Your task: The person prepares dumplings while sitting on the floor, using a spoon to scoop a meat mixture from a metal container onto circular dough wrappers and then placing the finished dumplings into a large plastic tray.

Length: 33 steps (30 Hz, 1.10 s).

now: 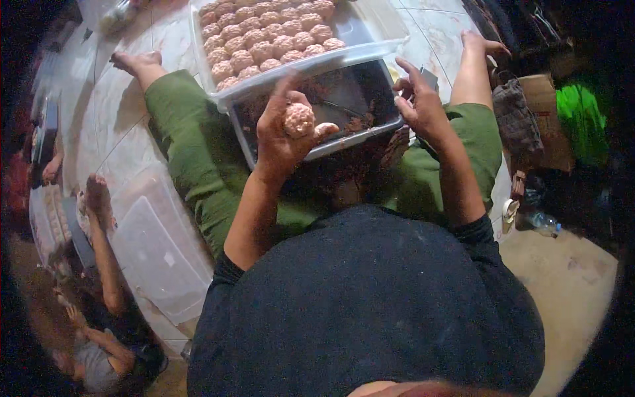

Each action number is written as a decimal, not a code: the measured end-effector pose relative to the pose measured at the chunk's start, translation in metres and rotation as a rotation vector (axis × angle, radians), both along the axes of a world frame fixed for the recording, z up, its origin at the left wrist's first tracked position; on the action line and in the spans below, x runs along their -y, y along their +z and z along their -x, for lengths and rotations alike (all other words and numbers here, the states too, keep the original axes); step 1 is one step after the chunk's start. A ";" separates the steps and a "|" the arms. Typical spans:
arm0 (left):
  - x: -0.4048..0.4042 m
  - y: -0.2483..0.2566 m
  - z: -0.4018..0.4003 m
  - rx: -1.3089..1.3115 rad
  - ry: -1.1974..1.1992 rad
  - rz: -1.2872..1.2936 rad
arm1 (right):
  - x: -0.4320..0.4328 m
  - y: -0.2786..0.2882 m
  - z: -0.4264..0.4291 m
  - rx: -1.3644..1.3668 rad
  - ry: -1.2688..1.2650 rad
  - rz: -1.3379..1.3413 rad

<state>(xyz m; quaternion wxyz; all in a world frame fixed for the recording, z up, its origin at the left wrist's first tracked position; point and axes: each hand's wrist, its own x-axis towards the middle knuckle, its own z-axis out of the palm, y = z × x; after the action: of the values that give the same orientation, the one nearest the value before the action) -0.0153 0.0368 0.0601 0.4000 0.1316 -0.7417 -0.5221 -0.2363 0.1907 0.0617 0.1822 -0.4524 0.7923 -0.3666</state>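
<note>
A rough, pinkish ball of minced mixture (299, 120) rests in the palm of my left hand (278, 131), thumb and fingers spread around it. That hand is over the near left part of a dark tray (317, 152) with a pale rim, smeared inside with reddish-brown residue. My right hand (421, 106) hovers by the tray's right rim, fingers apart and bent, with nothing seen in them. Beyond the tray, and overlapping its far side, sits a clear plastic container (374, 45) holding rows of similar balls (263, 49).
My legs in green trousers (186, 134) flank the tray on a tiled floor (126, 106). A translucent plastic lid (158, 258) lies at left, near another person (101, 347). At right are a cardboard box (545, 119), a bright green bag (578, 121) and a plastic bottle (545, 223).
</note>
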 end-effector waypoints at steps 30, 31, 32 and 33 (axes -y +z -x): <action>0.038 -0.020 -0.017 -0.053 0.156 0.172 | 0.147 -0.082 -0.012 -0.142 0.416 -0.774; 0.038 -0.021 -0.017 -0.093 0.068 -0.017 | 0.137 -0.072 -0.011 -0.129 0.400 -0.755; 0.036 -0.021 -0.018 -0.100 0.003 -0.232 | 0.127 -0.061 -0.012 -0.119 0.395 -0.717; 0.034 -0.020 -0.020 -0.132 -0.087 -0.444 | 0.113 -0.048 -0.013 -0.104 0.392 -0.652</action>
<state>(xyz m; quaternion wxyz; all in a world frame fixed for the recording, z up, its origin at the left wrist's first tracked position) 0.0045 0.0032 0.0398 0.3860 0.1498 -0.5860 -0.6965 -0.2231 0.0776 0.0132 0.3425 -0.5315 0.7741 -0.0300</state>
